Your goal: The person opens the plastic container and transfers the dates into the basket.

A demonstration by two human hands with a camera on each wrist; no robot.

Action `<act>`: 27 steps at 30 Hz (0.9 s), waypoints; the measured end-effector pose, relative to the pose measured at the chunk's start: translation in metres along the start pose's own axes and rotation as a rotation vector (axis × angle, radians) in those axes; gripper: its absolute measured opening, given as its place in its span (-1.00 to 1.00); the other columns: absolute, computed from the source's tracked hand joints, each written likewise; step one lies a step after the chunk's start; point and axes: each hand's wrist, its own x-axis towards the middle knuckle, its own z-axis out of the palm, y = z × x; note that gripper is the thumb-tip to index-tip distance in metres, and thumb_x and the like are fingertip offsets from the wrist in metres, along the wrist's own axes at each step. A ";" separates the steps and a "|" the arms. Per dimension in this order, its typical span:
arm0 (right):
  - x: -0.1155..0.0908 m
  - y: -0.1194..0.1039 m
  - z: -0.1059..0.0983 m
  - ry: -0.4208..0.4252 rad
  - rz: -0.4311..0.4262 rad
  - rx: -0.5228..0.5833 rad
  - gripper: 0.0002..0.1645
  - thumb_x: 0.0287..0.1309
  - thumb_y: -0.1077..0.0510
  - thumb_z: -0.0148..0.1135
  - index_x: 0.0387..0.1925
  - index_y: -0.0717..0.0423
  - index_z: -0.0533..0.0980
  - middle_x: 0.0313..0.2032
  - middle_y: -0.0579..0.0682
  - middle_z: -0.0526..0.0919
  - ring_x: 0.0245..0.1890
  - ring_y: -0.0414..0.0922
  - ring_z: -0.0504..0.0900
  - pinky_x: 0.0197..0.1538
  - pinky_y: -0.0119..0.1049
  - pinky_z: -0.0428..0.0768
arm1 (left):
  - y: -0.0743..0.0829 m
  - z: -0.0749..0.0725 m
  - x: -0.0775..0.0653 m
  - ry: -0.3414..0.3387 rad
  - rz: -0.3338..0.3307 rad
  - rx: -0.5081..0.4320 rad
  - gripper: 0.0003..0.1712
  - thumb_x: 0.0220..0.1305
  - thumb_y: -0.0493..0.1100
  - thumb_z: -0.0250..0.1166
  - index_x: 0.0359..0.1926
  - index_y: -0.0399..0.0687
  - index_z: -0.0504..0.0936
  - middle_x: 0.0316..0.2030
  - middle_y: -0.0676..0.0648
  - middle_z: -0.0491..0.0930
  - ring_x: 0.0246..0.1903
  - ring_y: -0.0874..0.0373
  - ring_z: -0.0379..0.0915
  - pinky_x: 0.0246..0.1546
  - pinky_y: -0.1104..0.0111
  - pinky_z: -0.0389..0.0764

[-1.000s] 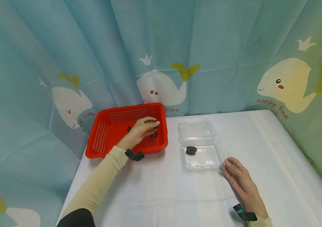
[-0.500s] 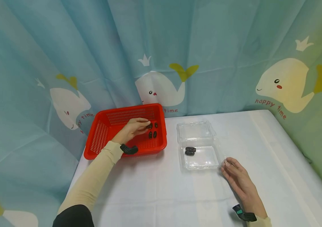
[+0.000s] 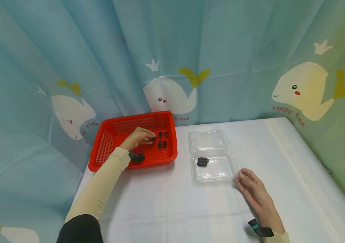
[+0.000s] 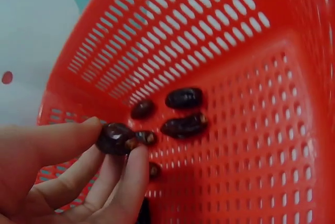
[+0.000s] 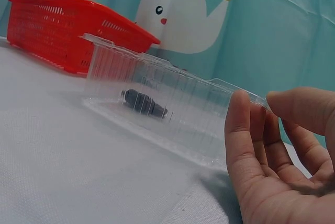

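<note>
My left hand (image 3: pixel 137 139) reaches into a red plastic basket (image 3: pixel 172 152) and pinches a dark date (image 4: pixel 114 138) between thumb and fingers, above the basket floor. Several other dates (image 4: pixel 184 98) lie on the perforated floor just beyond the fingertips. To the right, an open clear plastic clamshell box (image 3: pixel 221 168) stands on the table, its lid (image 3: pixel 208 139) folded back toward the curtain. A few dates (image 3: pixel 202 164) lie side by side at the box's left side. My right hand (image 3: pixel 255 195) pinches the rim at the box's near right corner between thumb and fingers.
A white cloth (image 3: pixel 187 209) covers the table. Behind it hangs a blue-green curtain (image 3: pixel 233 67) with whale prints, close to the basket's back wall. The basket stands left of the box with a narrow gap between them.
My left hand has shifted leftward inside the basket, uncovering several dates near its right end. A date now shows at its fingertips. My right hand stays at the box's corner.
</note>
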 end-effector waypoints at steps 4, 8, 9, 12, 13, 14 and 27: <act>0.000 0.000 -0.001 0.015 0.006 -0.015 -0.77 0.57 0.25 0.05 0.07 -0.12 0.50 -0.08 -0.22 0.61 -0.04 -0.33 0.67 0.15 -0.48 0.66 | -0.002 0.002 0.004 -0.015 -0.002 0.035 -0.59 0.49 -0.33 0.23 0.24 -0.51 0.57 0.13 -0.29 0.60 0.06 -0.07 0.62 0.25 0.06 0.63; 0.001 0.001 -0.001 0.019 0.007 -0.026 -0.76 0.57 0.25 0.05 0.08 -0.12 0.50 -0.08 -0.22 0.62 -0.03 -0.33 0.67 0.15 -0.48 0.66 | -0.002 0.004 0.006 -0.004 -0.016 0.077 -0.62 0.44 -0.36 0.27 0.19 -0.52 0.60 -0.05 -0.20 0.65 -0.11 0.00 0.69 0.14 0.11 0.71; 0.001 0.001 0.000 0.021 0.008 -0.028 -0.76 0.57 0.25 0.05 0.08 -0.12 0.50 -0.08 -0.22 0.62 -0.03 -0.33 0.67 0.15 -0.48 0.66 | -0.002 0.004 0.007 -0.002 -0.018 0.091 -0.63 0.42 -0.36 0.28 0.17 -0.52 0.61 -0.11 -0.18 0.66 -0.18 0.04 0.69 0.09 0.13 0.73; 0.001 0.001 0.000 0.023 0.011 -0.027 -0.76 0.57 0.25 0.05 0.08 -0.12 0.50 -0.08 -0.22 0.62 -0.04 -0.33 0.67 0.15 -0.48 0.66 | -0.002 0.005 0.007 0.006 -0.022 0.144 -0.67 0.39 -0.38 0.30 0.11 -0.51 0.66 -0.24 -0.12 0.68 -0.34 0.12 0.66 -0.04 0.20 0.79; 0.001 0.001 0.000 0.021 0.011 -0.027 -0.76 0.57 0.25 0.05 0.08 -0.12 0.50 -0.08 -0.22 0.62 -0.04 -0.33 0.67 0.15 -0.48 0.66 | -0.002 0.005 0.007 0.009 -0.025 0.162 -0.68 0.38 -0.39 0.31 0.08 -0.51 0.67 -0.27 -0.11 0.68 -0.38 0.14 0.65 -0.08 0.22 0.80; 0.001 0.001 0.000 0.018 0.011 -0.027 -0.76 0.57 0.25 0.05 0.08 -0.12 0.50 -0.08 -0.22 0.62 -0.03 -0.33 0.67 0.15 -0.48 0.66 | -0.001 0.005 0.007 0.010 -0.028 0.176 -0.70 0.37 -0.40 0.30 0.06 -0.51 0.68 -0.28 -0.11 0.68 -0.40 0.14 0.63 -0.09 0.22 0.80; 0.000 0.000 -0.001 0.010 0.009 -0.031 -0.76 0.57 0.24 0.05 0.07 -0.13 0.51 -0.06 -0.22 0.60 -0.02 -0.33 0.67 0.16 -0.48 0.66 | -0.004 0.002 0.008 -0.007 -0.011 0.326 -0.77 0.38 -0.39 0.29 -0.05 -0.49 0.75 -0.32 -0.17 0.76 -0.46 0.14 0.69 -0.05 0.15 0.79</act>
